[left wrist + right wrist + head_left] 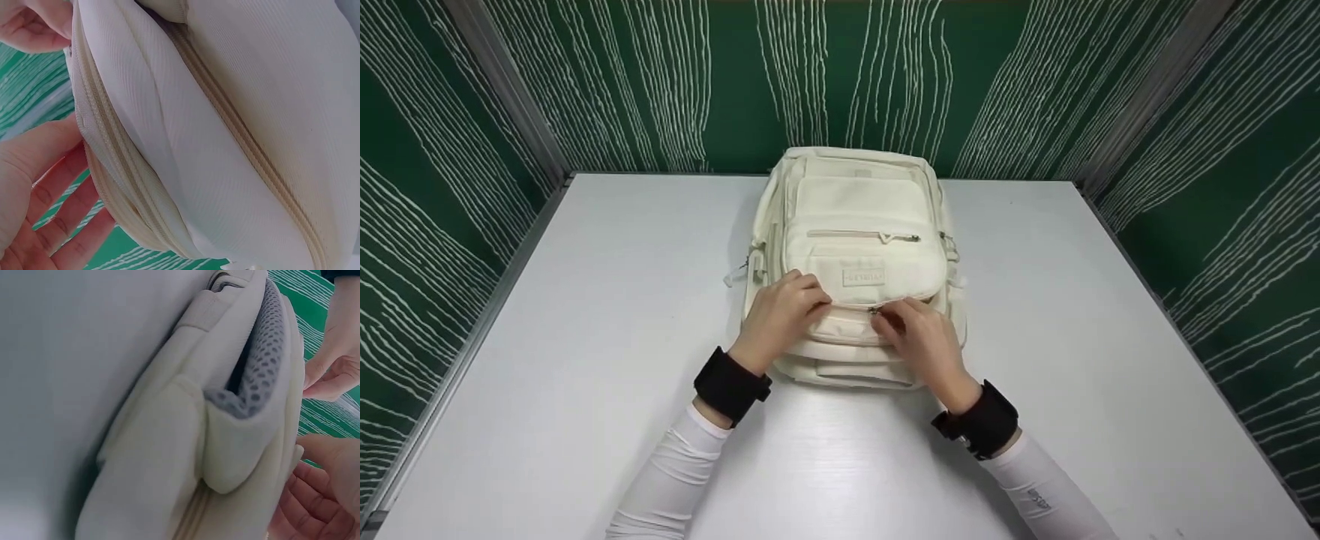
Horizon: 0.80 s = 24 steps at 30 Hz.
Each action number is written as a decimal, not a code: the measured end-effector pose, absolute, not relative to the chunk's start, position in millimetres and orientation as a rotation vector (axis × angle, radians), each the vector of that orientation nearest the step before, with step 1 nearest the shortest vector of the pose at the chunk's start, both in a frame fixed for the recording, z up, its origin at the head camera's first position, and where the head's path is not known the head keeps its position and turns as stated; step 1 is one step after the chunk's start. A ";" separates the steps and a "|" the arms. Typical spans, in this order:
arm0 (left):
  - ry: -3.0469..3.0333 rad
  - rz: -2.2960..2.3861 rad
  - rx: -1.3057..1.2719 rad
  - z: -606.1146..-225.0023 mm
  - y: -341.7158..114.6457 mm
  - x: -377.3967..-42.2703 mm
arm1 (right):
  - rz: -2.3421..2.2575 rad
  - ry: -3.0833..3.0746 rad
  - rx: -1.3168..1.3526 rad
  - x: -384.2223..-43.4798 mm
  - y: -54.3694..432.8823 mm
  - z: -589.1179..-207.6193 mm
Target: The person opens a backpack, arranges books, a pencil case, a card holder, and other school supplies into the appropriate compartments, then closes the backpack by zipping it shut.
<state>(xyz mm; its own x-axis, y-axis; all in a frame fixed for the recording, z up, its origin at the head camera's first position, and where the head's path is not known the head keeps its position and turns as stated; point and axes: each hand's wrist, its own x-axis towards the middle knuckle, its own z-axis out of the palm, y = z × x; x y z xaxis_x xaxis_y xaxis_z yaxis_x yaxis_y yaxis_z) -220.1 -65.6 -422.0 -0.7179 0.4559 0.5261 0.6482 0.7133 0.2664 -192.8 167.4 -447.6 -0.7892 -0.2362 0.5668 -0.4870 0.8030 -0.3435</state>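
A cream backpack (870, 199) lies on the table, its front pocket side up. My left hand (784, 311) pinches the lower edge of the front pocket; in the left wrist view its thumb (53, 140) presses on the edge by the zipper (112, 126) while the fingers spread behind. To the right, my right hand (922, 341) pinches at the pocket's zipper, with a small dark zipper slider (874, 310) right at its fingertips. The pull itself is hidden by the fingers. Below the hands, the bottom (847, 371) of the backpack faces me.
Another zipper (855, 235) with a triangular pull crosses the front above a stitched label (862, 277). A side pocket with grey mesh lining (264, 354) gapes in the right wrist view. The white table (1080, 337) is bounded by green walls with white streaks (877, 75).
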 end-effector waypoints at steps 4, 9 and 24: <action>-2.502 -0.620 -0.851 -420.7 -65.7 -219.6 | 0.668 -2.493 0.554 -194.2 165.6 -445.9; -2.517 -0.610 -0.856 -420.0 -66.2 -219.4 | 0.703 -2.510 0.598 -192.8 168.9 -443.5; -2.490 -0.605 -0.868 -421.3 -67.2 -221.1 | 0.858 -2.550 0.488 -190.9 223.5 -438.0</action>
